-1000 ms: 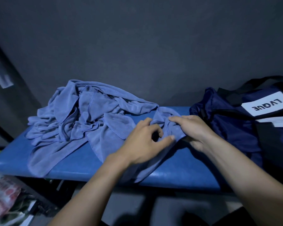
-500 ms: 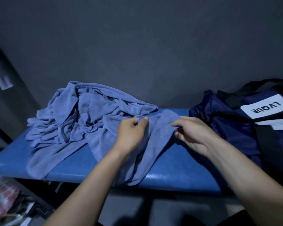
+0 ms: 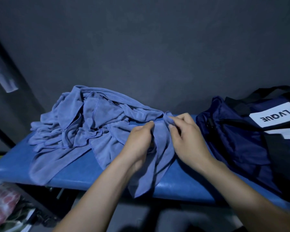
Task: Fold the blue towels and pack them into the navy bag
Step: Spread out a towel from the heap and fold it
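Two hands on one blue towel (image 3: 159,158), left hand (image 3: 138,139) gripping, right hand (image 3: 187,136) pinching

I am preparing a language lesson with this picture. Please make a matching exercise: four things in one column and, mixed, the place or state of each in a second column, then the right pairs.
Things
1. towel pile
2. navy bag
3. white label
4. pinched towel

Places or states
A. held between left hand and right hand
B. crumpled on the bench's left part
C. lies on the bag
D. at the bench's right end

Pairs: 1-B, 2-D, 3-C, 4-A
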